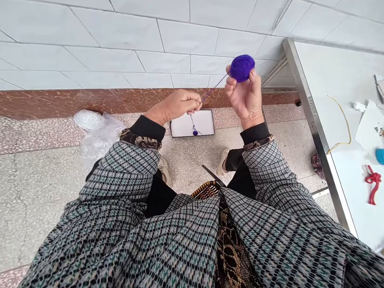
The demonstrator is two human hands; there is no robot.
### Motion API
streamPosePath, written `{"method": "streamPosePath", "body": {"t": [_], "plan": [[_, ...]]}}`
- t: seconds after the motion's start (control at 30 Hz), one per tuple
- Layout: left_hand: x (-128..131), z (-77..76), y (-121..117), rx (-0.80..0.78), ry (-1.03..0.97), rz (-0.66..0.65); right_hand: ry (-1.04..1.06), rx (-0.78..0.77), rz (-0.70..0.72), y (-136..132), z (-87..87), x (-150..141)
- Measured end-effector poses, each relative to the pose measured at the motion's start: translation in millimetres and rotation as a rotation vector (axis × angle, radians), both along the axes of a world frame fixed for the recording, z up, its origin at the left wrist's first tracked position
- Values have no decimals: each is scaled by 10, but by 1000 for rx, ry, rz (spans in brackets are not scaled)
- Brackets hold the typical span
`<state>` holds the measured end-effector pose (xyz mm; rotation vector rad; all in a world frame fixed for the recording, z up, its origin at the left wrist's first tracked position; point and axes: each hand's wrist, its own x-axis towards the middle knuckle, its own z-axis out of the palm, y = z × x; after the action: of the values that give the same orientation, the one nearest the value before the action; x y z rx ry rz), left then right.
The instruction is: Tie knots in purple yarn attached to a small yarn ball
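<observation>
My right hand is raised with its fingers closed round a ball of purple yarn, held at the fingertips. A purple strand runs taut from the ball down to my left hand, which pinches it between thumb and fingers. Below my left hand a short piece of thread with a small purple bead or knot dangles over a white tray on the floor. Both arms wear checked sleeves.
A metal-edged white table stands at the right, bearing a yellow thread, a red cord, a blue cap and paper scraps. A crumpled clear plastic bag lies on the floor at the left. A tiled wall stands ahead.
</observation>
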<state>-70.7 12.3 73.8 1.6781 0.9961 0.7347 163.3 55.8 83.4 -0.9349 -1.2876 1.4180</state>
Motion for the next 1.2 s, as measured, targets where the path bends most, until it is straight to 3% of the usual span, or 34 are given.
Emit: {"method": "streamPosePath", "body": {"t": [0.07, 0.13, 0.27, 0.3, 0.37, 0.47, 0.53, 0.6, 0.67, 0.77, 0.83, 0.87, 0.9, 1.0, 1.07, 1.2], "plan": [[30, 46, -39, -6, 33, -94, -121, -70, -42, 36, -79, -26], [23, 96, -63, -3, 43, -147, -255, -147, 70, 25, -161, -25], [-67, 102, -32, -13, -15, -122, -307, -133, 741, -80, -187, 59], [-87, 80, -16, -23, -45, -107, -223, -93, 812, -95, -161, 87], [-107, 26, 12, -38, -104, -65, 32, 13, 658, -87, -96, 136], [-92, -25, 23, -45, -105, -25, 272, 134, 173, 25, -44, 157], [-71, -16, 13, -38, -45, -51, 220, 142, -52, 124, -82, 134], [-58, 20, -4, -32, 9, -119, 37, 112, -141, 190, -171, 99], [-57, 59, -20, -29, 19, -190, -191, 96, -74, 189, -267, 70], [-77, 80, -32, -28, -56, -177, -445, 93, 354, 62, -314, 58], [-98, 64, -29, -46, -115, -92, -411, 76, 642, -43, -253, 70], [-106, 51, -27, -64, -139, -54, -320, 71, 689, -80, -204, 80], [-112, 37, -24, -83, -157, -29, -199, 75, 655, -103, -149, 89], [-100, 3, -23, -116, -183, -40, 135, 116, 297, -85, -11, 92], [-75, -12, -25, -126, -177, -70, 245, 107, 123, -48, 31, 63], [-35, -29, -22, -183, -145, -31, 361, -27, 112, -40, 46, -24]]}}
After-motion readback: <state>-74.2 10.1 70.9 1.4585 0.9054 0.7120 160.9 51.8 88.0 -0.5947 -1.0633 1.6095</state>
